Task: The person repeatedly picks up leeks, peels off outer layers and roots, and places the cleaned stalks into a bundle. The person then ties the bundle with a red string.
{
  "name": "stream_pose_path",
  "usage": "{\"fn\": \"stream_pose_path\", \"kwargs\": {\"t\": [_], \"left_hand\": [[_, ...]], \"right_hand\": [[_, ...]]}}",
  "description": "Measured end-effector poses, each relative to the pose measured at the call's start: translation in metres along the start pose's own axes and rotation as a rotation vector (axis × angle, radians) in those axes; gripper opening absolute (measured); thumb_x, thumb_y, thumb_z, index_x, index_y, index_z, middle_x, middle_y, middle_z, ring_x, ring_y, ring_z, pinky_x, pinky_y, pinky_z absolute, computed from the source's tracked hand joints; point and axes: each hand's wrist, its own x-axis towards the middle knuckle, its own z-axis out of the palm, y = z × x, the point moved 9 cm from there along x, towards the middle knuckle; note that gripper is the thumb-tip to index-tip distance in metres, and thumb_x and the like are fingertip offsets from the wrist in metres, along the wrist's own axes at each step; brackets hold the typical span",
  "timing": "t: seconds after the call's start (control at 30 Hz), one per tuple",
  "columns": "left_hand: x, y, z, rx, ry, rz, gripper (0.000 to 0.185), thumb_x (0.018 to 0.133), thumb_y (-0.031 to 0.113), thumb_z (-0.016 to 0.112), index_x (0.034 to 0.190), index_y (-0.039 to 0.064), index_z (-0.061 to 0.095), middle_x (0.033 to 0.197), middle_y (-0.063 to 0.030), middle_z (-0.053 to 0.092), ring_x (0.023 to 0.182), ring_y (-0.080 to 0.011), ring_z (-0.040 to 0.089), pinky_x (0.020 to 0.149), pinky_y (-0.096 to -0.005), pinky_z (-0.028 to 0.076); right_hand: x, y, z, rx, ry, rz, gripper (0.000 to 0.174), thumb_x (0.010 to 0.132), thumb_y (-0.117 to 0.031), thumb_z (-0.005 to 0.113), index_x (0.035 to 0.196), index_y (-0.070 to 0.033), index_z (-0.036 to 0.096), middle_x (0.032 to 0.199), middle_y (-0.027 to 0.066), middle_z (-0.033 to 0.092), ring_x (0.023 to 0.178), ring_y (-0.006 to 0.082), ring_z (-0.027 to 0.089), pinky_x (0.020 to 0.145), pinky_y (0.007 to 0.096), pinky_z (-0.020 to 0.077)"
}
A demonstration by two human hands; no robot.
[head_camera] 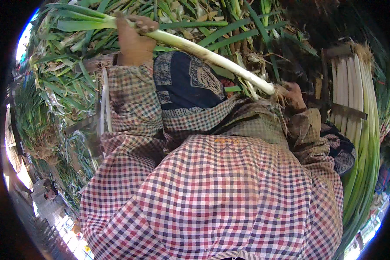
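My left hand [137,42] is closed around a long green onion [214,58], just where its green leaves fan out from the white stalk. The stalk slants down to the right across my lap, and its root end lies at my right hand [294,96]. The fingers of that hand are curled at the stringy roots [279,92]; they are partly hidden and a little blurred. Beneath the stalk shows my knee in dark patterned cloth [185,81]. A strip of pale peel hangs by the root end.
Loose green leaves and peelings [61,78] heap up in front and to the left. On the right, a wooden rack [349,111] holds several trimmed onions [354,84] side by side, roots forward. More untrimmed onions [35,110] lie at the far left.
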Motion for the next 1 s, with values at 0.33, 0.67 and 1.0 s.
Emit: {"fn": "stream_pose_path", "kwargs": {"t": [0.33, 0.67, 1.0], "left_hand": [[-0.015, 0.007, 0.011, 0.127, 0.352, 0.222, 0.031, 0.093, 0.036, 0.05, 0.084, 0.009, 0.04, 0.063, -0.0038, 0.039, 0.054, -0.018, 0.04, 0.057, -0.0386, 0.041], [-0.032, -0.041, 0.064, 0.165, 0.232, 0.051, 0.027, 0.094, 0.027, 0.049, 0.084, 0.004, 0.041, 0.068, -0.0059, 0.043, 0.061, -0.0193, 0.045, 0.067, -0.0394, 0.047], [-0.026, -0.065, 0.079, 0.003, -0.054, -0.214, 0.023, 0.092, 0.025, 0.053, 0.081, 0.007, 0.045, 0.067, -0.0047, 0.042, 0.058, -0.0177, 0.043, 0.057, -0.0349, 0.04]], "right_hand": [[-0.008, 0.03, -0.062, -1.177, 0.139, 0.267, 0.043, 0.084, -0.026, 0.06, 0.126, -0.017, 0.052, 0.122, 0.0207, 0.051, 0.097, 0.0333, 0.057, 0.076, 0.0427, 0.049], [-0.017, -0.236, 0.073, -0.432, -0.049, -0.626, 0.028, 0.084, -0.019, 0.063, 0.103, 0.0, 0.057, 0.093, 0.0141, 0.058, 0.087, 0.0284, 0.058, 0.074, 0.0355, 0.0459], [-0.021, -0.234, 0.085, -0.644, 0.041, -0.84, 0.011, 0.08, -0.009, 0.061, 0.087, -0.003, 0.057, 0.074, 0.0143, 0.053, 0.066, 0.0367, 0.054, 0.056, 0.0403, 0.043]]}}
